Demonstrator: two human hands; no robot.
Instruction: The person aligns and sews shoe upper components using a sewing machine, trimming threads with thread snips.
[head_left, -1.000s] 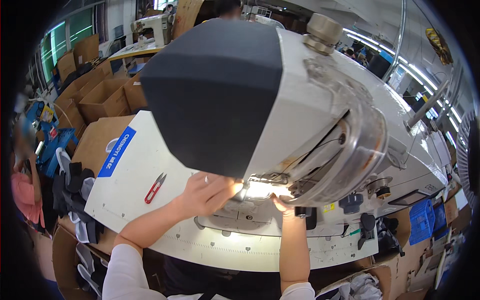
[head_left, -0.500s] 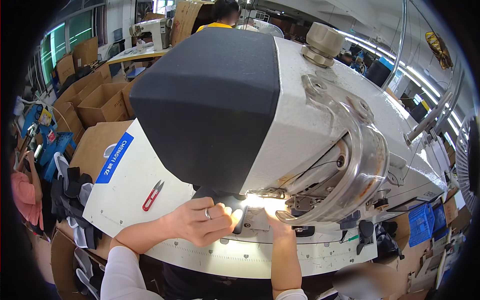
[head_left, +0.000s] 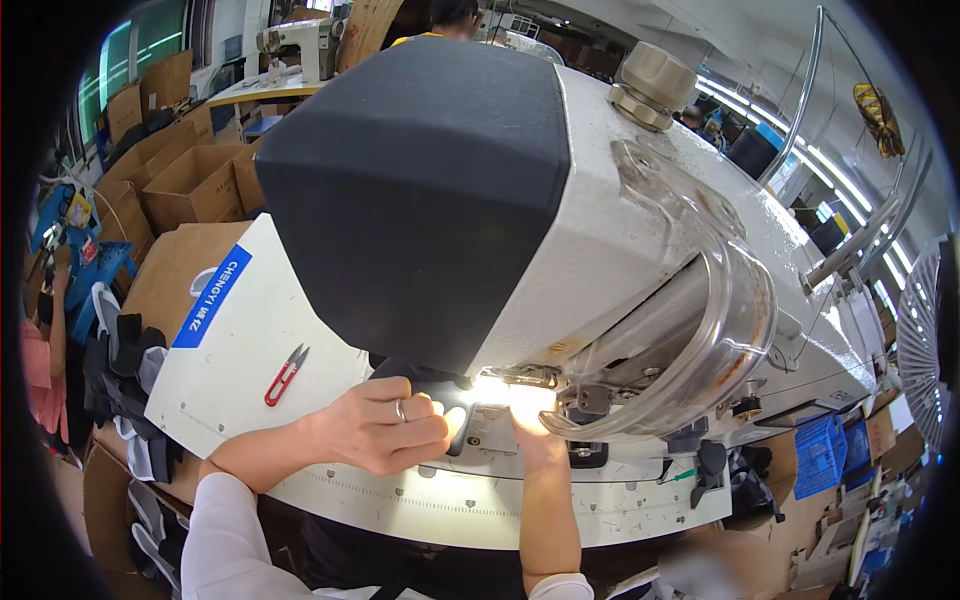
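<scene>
A large sewing machine (head_left: 420, 200) with a dark cover and a pale body fills the middle of the view. My left hand (head_left: 385, 425), a ring on one finger, is closed on the edge of a black fabric piece (head_left: 455, 395) under the machine head. Bright lamp light falls on the sewing area. My right hand (head_left: 538, 420) reaches into that glare beside the needle area, where its fingers are washed out and partly behind the clear curved guard (head_left: 725, 350). Red-handled thread snips (head_left: 286, 376) lie on the white table to the left of my left hand.
The white machine table (head_left: 240, 400) has a ruled front edge. Dark and white pieces (head_left: 130, 350) are piled to its left, near open cardboard boxes (head_left: 195, 185). A fan (head_left: 920, 340) and a blue crate (head_left: 820, 455) are at right. Another person (head_left: 45, 370) sits far left.
The whole view has shifted slightly, so the machine and table sit a little differently in the picture. Both my hands stay at the sewing area, the left keeping its grip on the black fabric.
</scene>
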